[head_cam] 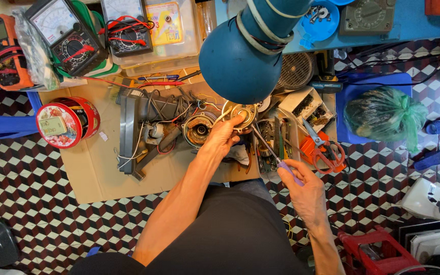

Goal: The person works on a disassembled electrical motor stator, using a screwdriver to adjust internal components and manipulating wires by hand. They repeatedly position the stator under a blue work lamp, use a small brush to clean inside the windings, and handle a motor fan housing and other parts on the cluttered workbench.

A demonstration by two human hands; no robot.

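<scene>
Hands work at frame centre, the left hand (225, 136) gripping a round metal motor part (243, 114) steady above the cardboard sheet (92, 168) while the right hand (301, 178) pinches a purple-handled screwdriver (273, 155) angled into it beneath the blue lamp (240, 56).

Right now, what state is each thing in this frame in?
left hand: gripping the round metal motor part.
right hand: closed on the purple-handled screwdriver, tip at the motor part.
red scissors: lying blades closed.
red round tin: lying on its side.
green plastic bag: tied shut, on the blue stool.
</scene>
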